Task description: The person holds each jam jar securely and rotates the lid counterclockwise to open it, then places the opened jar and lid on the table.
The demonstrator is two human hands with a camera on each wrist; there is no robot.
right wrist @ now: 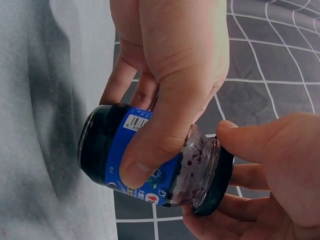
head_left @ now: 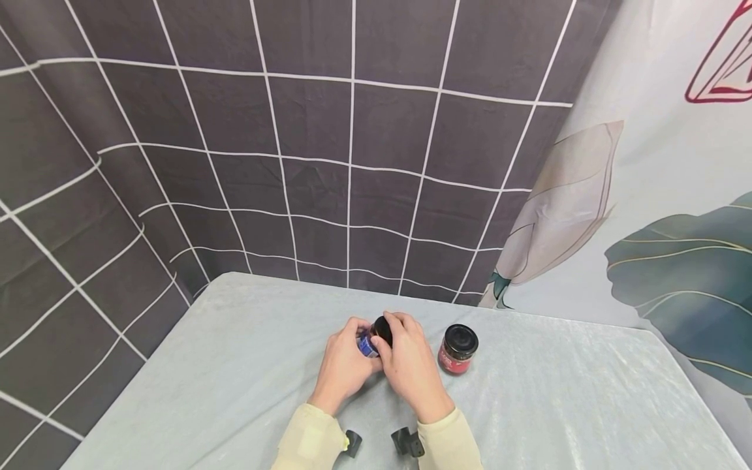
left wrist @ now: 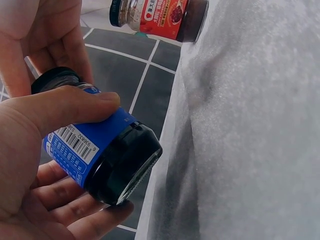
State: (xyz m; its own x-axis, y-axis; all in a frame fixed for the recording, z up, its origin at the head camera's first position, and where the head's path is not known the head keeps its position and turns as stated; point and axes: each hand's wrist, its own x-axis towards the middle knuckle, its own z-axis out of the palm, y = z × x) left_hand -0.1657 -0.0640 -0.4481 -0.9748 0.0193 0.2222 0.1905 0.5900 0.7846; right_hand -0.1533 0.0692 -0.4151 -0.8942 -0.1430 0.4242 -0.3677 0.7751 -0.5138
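Observation:
A glass jar (left wrist: 112,140) with a blue label and dark contents is tilted between both hands, just above the cloth. My left hand (head_left: 345,358) holds it round the body, thumb across the label in the left wrist view. My right hand (head_left: 411,365) grips the black lid (right wrist: 217,180), which sits on the jar's neck; purple smears show inside the glass below it. To the right of my right hand, a second jar (head_left: 458,349) with a red label and black lid stands upright on the table.
A pale grey cloth covers the table (head_left: 576,391). Behind and to the left hangs a dark curtain (head_left: 305,183) with white grid lines. A white curtain (head_left: 646,163) with leaf prints hangs at the right. Both sleeves have small black mounts near the wrists.

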